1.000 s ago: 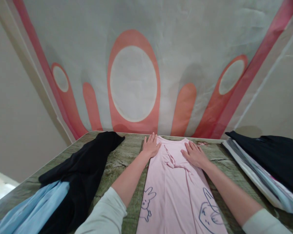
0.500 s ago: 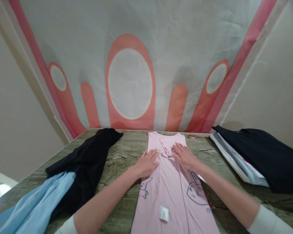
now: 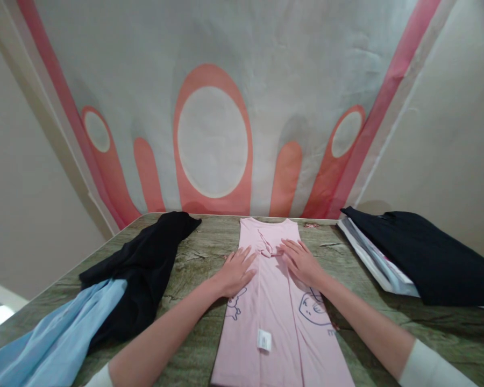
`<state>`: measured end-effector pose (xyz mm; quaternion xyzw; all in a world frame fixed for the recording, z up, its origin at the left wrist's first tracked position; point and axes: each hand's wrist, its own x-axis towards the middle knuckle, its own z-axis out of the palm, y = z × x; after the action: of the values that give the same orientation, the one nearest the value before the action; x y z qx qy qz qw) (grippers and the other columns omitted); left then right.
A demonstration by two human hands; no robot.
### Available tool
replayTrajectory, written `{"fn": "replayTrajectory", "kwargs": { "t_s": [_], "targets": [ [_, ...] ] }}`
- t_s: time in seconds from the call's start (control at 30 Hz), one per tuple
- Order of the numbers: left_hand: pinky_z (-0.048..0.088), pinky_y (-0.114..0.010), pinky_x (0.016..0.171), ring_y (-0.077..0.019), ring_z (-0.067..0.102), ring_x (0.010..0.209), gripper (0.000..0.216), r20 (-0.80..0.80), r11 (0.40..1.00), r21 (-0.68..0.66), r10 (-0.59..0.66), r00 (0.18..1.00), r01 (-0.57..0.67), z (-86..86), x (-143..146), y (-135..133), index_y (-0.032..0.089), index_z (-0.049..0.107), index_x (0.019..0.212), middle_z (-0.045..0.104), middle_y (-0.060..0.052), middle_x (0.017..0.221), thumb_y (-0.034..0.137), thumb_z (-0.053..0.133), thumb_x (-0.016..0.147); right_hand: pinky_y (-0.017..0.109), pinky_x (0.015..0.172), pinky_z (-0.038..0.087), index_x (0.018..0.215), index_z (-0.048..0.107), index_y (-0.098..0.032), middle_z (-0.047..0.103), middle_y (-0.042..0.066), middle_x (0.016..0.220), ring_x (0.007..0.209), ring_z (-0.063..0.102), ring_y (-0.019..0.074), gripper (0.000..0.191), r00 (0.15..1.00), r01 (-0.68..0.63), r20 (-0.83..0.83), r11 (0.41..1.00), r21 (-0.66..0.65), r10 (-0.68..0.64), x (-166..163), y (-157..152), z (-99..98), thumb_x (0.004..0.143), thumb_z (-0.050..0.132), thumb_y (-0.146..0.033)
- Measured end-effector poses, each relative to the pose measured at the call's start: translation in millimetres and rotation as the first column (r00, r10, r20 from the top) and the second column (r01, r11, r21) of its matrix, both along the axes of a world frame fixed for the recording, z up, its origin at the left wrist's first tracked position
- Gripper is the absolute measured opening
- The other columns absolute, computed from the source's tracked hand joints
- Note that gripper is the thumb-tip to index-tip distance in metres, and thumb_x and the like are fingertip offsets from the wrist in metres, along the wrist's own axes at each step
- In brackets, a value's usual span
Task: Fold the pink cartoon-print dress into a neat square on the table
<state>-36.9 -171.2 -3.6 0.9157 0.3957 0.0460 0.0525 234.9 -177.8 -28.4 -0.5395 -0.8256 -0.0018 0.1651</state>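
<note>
A pink garment [image 3: 272,301] with dark cartoon drawings and a small white label lies flat and lengthwise on the wood-grain table [image 3: 193,258]. My left hand [image 3: 236,271] rests flat on its left edge with fingers spread. On the garment's upper right part lies my right hand [image 3: 300,260], also flat, fingers stretched out beside a small bunched fold near the neckline. Neither hand holds anything.
A black garment [image 3: 145,263] over a light blue one [image 3: 60,344] lies at the left of the table. At the right a black cloth [image 3: 423,258] tops a stack of folded pieces. A grey and coral patterned cloth [image 3: 213,140] hangs behind the table's far edge.
Both hands have slid back toward me along the pink garment, from its neckline to its upper middle. More of the garment shows, including its white label.
</note>
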Motion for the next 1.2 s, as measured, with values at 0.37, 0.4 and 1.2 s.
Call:
{"fn": "replayTrajectory", "kwargs": {
  "t_s": [0.37, 0.4, 1.2],
  "targets": [
    [0.012, -0.039, 0.109, -0.0194, 0.013, 0.136, 0.053, -0.089, 0.996, 0.042, -0.073, 0.993, 0.077, 0.1, -30.1, -40.8, 0.024, 0.019, 0.141, 0.015, -0.006, 0.149, 0.048, 0.021, 0.094, 0.043, 0.109, 0.016, 0.142, 0.020, -0.014, 0.019, 0.011, 0.147, 0.135, 0.018, 0.0231, 0.069, 0.990, -0.070, 0.111, 0.987, -0.148, 0.087, 7.9, -69.4, -3.9, 0.088, 0.026, -0.056],
    [0.012, -0.039, 0.108, -0.0195, 0.014, 0.136, 0.053, -0.089, 0.996, 0.046, -0.072, 0.993, 0.076, -0.1, -29.1, -40.4, 0.024, 0.019, 0.141, 0.015, -0.006, 0.148, 0.048, 0.020, 0.094, 0.043, 0.109, 0.016, 0.142, 0.021, -0.015, 0.020, 0.010, 0.147, 0.135, 0.018, 0.0233, 0.068, 0.990, -0.069, 0.115, 0.987, -0.147, 0.086, 7.7, -68.7, -2.7, 0.088, 0.027, -0.056],
    [0.020, -0.038, 0.107, -0.0194, 0.028, 0.130, 0.042, 0.074, 0.998, 0.026, -0.057, 0.996, 0.055, 9.5, -24.9, -33.4, 0.024, 0.042, 0.131, 0.037, -0.005, 0.140, 0.041, 0.030, 0.094, 0.032, 0.081, 0.044, 0.090, 0.061, -0.020, 0.064, 0.006, 0.092, 0.086, 0.058, 0.0178, 0.020, 0.973, -0.004, -0.230, 0.999, 0.038, 0.013, -6.1, -89.6, 10.9, 0.087, 0.042, -0.026]
  ]
}}
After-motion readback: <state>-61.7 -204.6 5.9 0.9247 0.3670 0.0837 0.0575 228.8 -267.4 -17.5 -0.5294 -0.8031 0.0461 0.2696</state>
